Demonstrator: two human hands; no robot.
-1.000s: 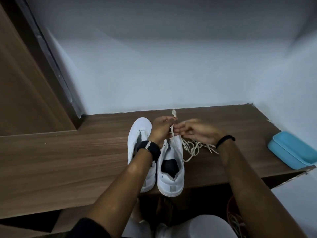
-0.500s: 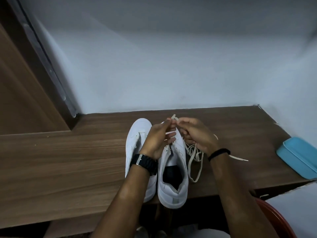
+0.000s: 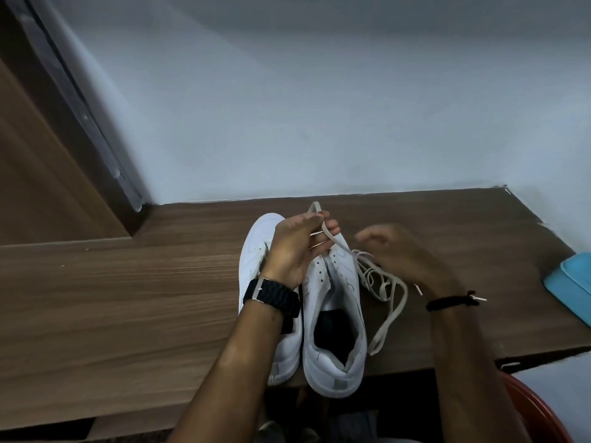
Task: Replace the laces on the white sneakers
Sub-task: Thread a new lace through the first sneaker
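Observation:
Two white sneakers stand side by side on the wooden desk (image 3: 128,298), heels toward me. My left hand (image 3: 297,247) is over the toe end of the right sneaker (image 3: 335,314) and pinches a cream lace (image 3: 332,239) that loops up above its fingers. The left sneaker (image 3: 256,251) is partly hidden under my left wrist. My right hand (image 3: 396,251) hovers to the right of the shoe, fingers loosely curled and blurred, above a loose tangle of lace (image 3: 380,282) lying on the desk. Whether it touches that lace is unclear.
A light blue box (image 3: 572,282) lies at the desk's right edge. A red chair rim (image 3: 540,407) shows at the lower right. A wooden panel (image 3: 38,174) rises at the left, and a white wall stands behind the desk.
My right hand has left the lace at the shoe's toe and moved to the right, over the loose tangle. My left hand still pinches the lace and has drawn a loop higher.

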